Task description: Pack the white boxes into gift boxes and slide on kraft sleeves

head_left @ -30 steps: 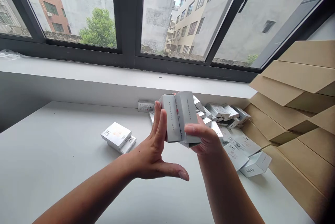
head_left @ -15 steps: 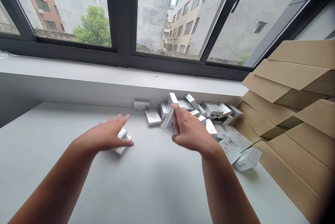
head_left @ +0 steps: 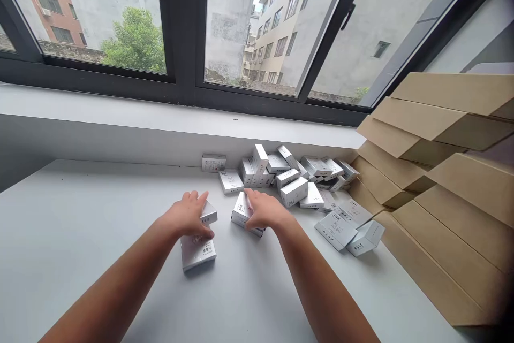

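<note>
My left hand (head_left: 188,218) is closed on a small silver-white carton (head_left: 209,215), thumb on the near side and fingers over the far side. Just below that hand another printed carton (head_left: 198,253) lies flat on the white table. To the right, my right hand (head_left: 265,209) grips a similar carton (head_left: 242,210) low over the table; whether it touches the surface I cannot tell. The hands are a short gap apart. Behind the right hand, a loose heap of the same cartons (head_left: 294,191) spreads along the wall, some tilted on others.
Brown cardboard boxes (head_left: 441,236) are stacked on the right, jutting over the table's side. A white window sill (head_left: 160,118) and dark-framed windows (head_left: 187,27) bound the back. Two cartons (head_left: 353,233) lean together near the brown stack.
My right hand has come down and nearer with its carton. My left hand has moved right and closed on a carton. The two cartons under it now lie farther apart.
</note>
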`<move>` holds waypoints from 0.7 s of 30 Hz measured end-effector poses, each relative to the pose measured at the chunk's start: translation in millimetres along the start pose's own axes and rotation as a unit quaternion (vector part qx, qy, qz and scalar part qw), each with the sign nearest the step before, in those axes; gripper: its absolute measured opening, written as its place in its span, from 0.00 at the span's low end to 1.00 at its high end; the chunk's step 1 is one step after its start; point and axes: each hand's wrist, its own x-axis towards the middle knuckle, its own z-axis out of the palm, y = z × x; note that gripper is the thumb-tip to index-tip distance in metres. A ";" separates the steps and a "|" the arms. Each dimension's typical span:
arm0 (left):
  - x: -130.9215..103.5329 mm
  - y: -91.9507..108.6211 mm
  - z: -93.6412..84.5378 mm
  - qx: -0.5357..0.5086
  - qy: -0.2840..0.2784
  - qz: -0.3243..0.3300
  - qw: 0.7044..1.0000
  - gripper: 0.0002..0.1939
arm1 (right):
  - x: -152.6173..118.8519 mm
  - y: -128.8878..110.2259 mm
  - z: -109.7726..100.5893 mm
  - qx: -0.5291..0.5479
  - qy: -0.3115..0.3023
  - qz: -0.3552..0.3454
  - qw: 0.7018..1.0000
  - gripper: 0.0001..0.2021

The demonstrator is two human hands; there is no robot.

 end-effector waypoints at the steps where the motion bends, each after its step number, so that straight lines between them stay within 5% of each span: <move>1: -1.7 8.9 4.1 0.011 -0.008 0.005 1.000 0.63 | 0.9 0.8 1.3 -0.005 0.008 0.006 1.000 0.38; 6: -7.6 32.7 17.1 0.022 -0.053 0.017 0.998 0.66 | 11.2 -3.1 19.5 -0.029 0.044 0.025 0.998 0.35; 16: -60.7 66.9 10.1 0.129 0.075 0.036 0.988 0.46 | 17.3 -5.4 35.4 -0.017 0.085 0.034 0.996 0.33; 21: -75.3 57.1 44.2 0.131 -0.005 -0.024 0.991 0.53 | 16.4 -0.2 37.7 0.003 0.093 0.030 0.995 0.36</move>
